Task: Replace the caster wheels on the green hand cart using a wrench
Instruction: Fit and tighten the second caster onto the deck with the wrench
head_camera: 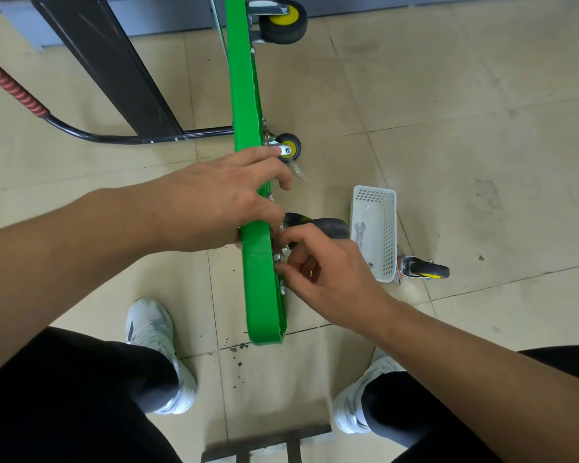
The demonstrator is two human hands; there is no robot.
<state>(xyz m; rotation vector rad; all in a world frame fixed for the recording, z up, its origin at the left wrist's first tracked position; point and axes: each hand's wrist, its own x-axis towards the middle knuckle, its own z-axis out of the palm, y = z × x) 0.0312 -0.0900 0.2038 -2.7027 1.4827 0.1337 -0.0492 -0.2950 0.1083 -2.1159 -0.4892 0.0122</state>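
Note:
The green hand cart (261,305) stands on its edge on the tiled floor, wheels facing right. My left hand (221,202) wraps over the deck's top edge and grips it. My right hand (318,265) pinches a small nut or bolt at the mounting plate of the near caster wheel (331,226), black with a yellow hub, partly hidden by my fingers. Further along the deck sit a small caster (290,148) and a large wheel (283,21). A wrench (360,232) lies in the white basket (386,225).
A loose caster wheel (425,270) lies on the floor right of the basket. The cart's black handle with a red grip (14,88) lies at the left beside a dark panel (114,61). My white shoes (154,332) flank the cart's end. Dark specks dot the tiles.

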